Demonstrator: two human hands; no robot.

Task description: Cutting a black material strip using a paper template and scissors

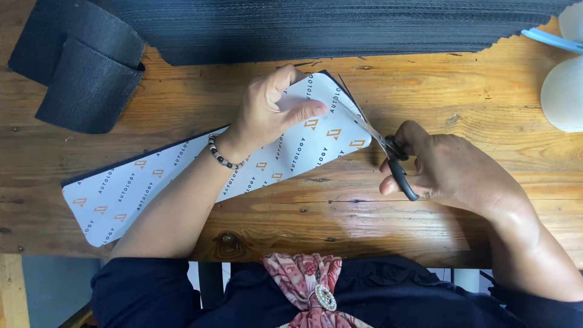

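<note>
A long white strip [139, 182] with small orange and grey printing and a black underside lies slanted across the wooden table [340, 212]. My left hand [273, 109] pinches its upper right end, thumb on top; a beaded bracelet circles that wrist. My right hand [449, 167] grips black-handled scissors [388, 152], whose metal blades reach left onto the rounded end of the strip, just beside my left thumb.
A wide sheet of dark ribbed material [340, 27] covers the table's far side. A folded piece of the same dark material [79, 67] lies at the far left. A pale rounded object [565, 91] sits at the right edge.
</note>
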